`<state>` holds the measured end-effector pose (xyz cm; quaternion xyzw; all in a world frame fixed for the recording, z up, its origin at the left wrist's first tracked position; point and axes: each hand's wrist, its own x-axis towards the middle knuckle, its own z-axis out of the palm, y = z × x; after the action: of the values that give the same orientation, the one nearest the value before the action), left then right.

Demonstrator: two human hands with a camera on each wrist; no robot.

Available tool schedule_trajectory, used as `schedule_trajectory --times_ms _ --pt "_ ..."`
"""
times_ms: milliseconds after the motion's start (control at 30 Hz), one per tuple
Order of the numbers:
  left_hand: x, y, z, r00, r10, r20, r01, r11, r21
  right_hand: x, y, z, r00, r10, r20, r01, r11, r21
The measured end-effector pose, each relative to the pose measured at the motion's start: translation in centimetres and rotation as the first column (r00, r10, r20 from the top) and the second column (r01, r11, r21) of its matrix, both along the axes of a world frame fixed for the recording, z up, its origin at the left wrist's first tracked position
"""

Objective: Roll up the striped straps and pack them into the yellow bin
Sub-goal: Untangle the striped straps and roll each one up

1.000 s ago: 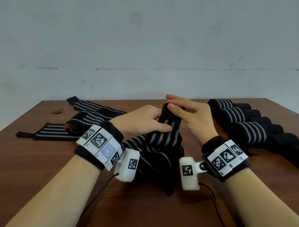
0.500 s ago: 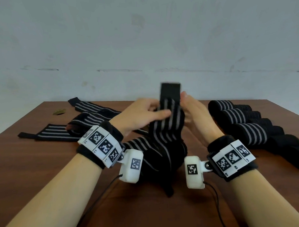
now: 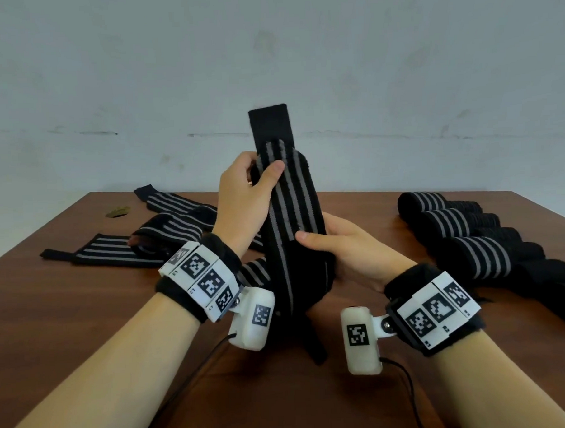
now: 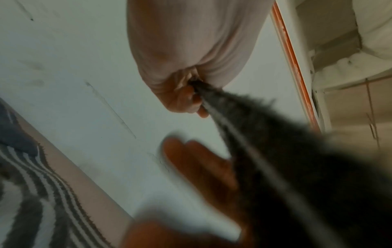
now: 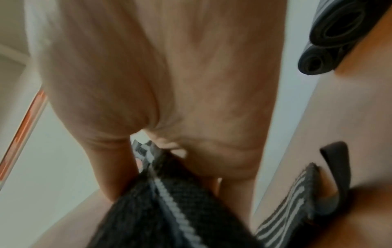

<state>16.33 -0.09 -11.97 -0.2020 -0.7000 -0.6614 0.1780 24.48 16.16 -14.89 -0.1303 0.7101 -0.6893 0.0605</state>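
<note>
- No words, brand names or numbers can be read anywhere in the three views
- The only signs are black-and-white square code markers: three on the white band (image 3: 202,277) on the left wrist, and one on the white camera housing (image 3: 252,318) hanging below it
- Three more such markers sit on the white band (image 3: 438,310) on the right wrist, and one on its white camera housing (image 3: 360,340)
- Small dark marks stand at the corners of the band tiles, too small to read
- Both wrist views are blurred and show no lettering
</note>
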Motion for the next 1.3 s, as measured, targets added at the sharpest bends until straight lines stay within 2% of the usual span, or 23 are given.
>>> schedule_trajectory --times_ms 100,200,267,300,367,433,533,633,800,867,933,1033,1167,1233,1300 --pt "0.2 -0.6 0.8 0.987 -0.059 0.153 0.048 0.996 0.074 -0.3 -0.1 -0.5 1.0 -0.02 0.011 0.019 0.994 0.11" --pt "0.4 -1.2 1.7 0.897 -0.294 0.331 0.266 0.955 0.128 -0.6 0.2 -0.5 0.984 -0.137 -0.116 0.153 0.978 0.139" --pt "0.4 -1.5 2.0 0.841 -0.392 0.373 0.384 0.918 0.099 -0.7 0.2 -0.4 0.968 -0.193 -0.162 0.213 0.971 0.111" --pt "0.5 -1.6 2.1 0.841 -0.395 0.369 0.397 0.915 0.074 -0.7 0.1 -0.4 0.966 -0.203 -0.163 0.219 0.971 0.091" --pt "0.2 -1.8 2.4 0.889 -0.325 0.321 0.322 0.945 0.066 -0.6 -0.2 -0.3 0.975 -0.195 -0.103 0.201 0.978 0.052" --pt "-0.3 -2.2 2.7 0.922 -0.255 0.291 0.216 0.963 0.162 -0.1 -0.5 -0.1 0.989 -0.143 -0.046 0.148 0.982 0.116" --pt "-1.1 -3.5 3.2 0.927 -0.227 0.298 0.121 0.935 0.334 0.5 -0.9 0.3 1.0 -0.008 0.021 0.002 0.965 0.263" --pt "-1.4 -5.0 3.8 0.931 -0.214 0.296 0.079 0.909 0.409 0.9 -1.1 0.6 1.0 0.008 0.008 -0.01 0.949 0.316" --pt "-1.2 -6.3 4.5 0.931 -0.255 0.262 0.089 0.853 0.515 2.4 -1.6 1.5 0.995 -0.035 -0.094 0.051 0.985 0.166" --pt "-0.8 -6.3 4.9 0.921 -0.296 0.253 0.131 0.848 0.514 3.1 -1.6 1.1 0.996 0.002 -0.094 0.024 0.961 0.275" --pt "-0.3 -5.9 5.3 0.912 -0.329 0.244 0.174 0.85 0.497 3.5 -1.6 0.7 0.997 0.081 -0.016 -0.067 0.908 0.413" --pt "0.0 -5.5 5.7 0.925 -0.307 0.225 0.179 0.873 0.454 4.1 -2.1 1.7 0.979 0.132 0.154 -0.189 0.867 0.461" --pt "-0.1 -5.6 5.7 0.926 -0.287 0.244 0.178 0.905 0.386 5.7 -1.3 3.4 0.932 0.322 0.168 -0.363 0.809 0.462" --pt "-0.1 -5.6 5.4 0.908 -0.305 0.288 0.209 0.925 0.318 6.1 -1.0 3.9 0.925 0.306 0.225 -0.378 0.805 0.458" --pt "0.1 -5.0 4.9 0.876 -0.35 0.332 0.28 0.93 0.239 5.5 -0.4 3.8 0.953 0.175 0.246 -0.286 0.782 0.553"
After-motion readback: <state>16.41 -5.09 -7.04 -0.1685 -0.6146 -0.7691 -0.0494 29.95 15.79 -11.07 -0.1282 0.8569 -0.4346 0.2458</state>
